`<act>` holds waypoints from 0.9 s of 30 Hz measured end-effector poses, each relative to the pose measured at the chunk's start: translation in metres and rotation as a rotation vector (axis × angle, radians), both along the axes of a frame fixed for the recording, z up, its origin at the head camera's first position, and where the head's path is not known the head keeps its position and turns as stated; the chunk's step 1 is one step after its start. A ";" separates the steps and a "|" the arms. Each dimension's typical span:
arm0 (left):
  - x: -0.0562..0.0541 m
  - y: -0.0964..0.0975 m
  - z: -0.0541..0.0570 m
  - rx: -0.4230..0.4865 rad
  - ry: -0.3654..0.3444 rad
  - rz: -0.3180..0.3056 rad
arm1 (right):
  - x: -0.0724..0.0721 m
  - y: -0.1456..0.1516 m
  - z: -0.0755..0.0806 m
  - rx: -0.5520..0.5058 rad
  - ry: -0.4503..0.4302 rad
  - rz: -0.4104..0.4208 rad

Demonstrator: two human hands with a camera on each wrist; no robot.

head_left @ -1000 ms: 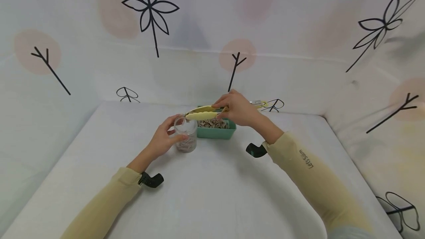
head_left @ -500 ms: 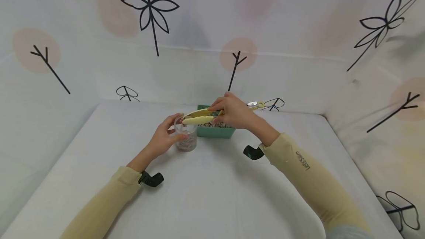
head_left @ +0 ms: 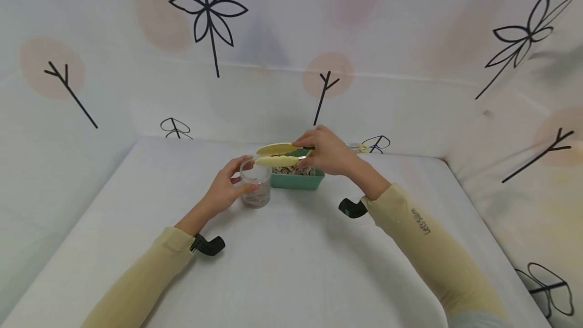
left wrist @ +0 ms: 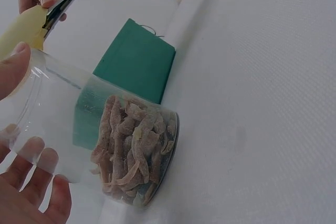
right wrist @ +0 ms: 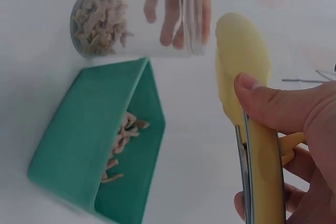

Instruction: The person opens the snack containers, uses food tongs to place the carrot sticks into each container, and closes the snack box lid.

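Observation:
A clear jar [head_left: 256, 178] stands on the table, its lower part filled with pale brown dried strips [left wrist: 134, 150]. My left hand [head_left: 226, 185] grips it near the rim, thumb on one side and fingers round the other. Yellow tongs [right wrist: 247, 61] lie across my right hand [head_left: 329, 152], held between thumb and fingers. Their two scalloped heads are spread apart just above the jar's mouth, and no strip shows between them. Behind the jar, to the right, a green bin [head_left: 297, 182] holds more strips [right wrist: 123, 135]; the right hand and tongs partly cover it in the head view.
The white table [head_left: 291, 257] reaches forward to a white cloth backdrop [head_left: 255, 105] with line-drawn flowers and twigs. Similar cloth hangs at both sides. A dark wrist camera [head_left: 208, 245] juts from the left sleeve, another camera [head_left: 352, 208] from the right.
Half a second ago the tongs' tips dipped lower into the jar's mouth, closer together. They have risen, shifted slightly right and spread wider. The left hand and jar have stayed in place.

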State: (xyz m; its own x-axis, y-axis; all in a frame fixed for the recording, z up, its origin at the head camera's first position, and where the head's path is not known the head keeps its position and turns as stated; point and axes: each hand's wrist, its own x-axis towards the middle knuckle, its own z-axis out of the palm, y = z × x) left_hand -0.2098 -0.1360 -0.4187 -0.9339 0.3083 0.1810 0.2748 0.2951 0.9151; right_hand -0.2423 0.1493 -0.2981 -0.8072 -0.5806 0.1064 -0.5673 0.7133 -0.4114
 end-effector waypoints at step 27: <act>-0.001 0.001 -0.003 0.025 0.011 -0.001 | -0.037 0.033 -0.045 0.291 -0.061 -0.132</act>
State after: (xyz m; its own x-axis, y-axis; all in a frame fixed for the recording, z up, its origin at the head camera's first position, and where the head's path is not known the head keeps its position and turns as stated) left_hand -0.2103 -0.1351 -0.4212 -0.9317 0.3040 0.1987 0.2847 0.2718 0.9193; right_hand -0.2797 0.1823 -0.3435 -0.8772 -0.4699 -0.0991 -0.4431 0.8715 -0.2100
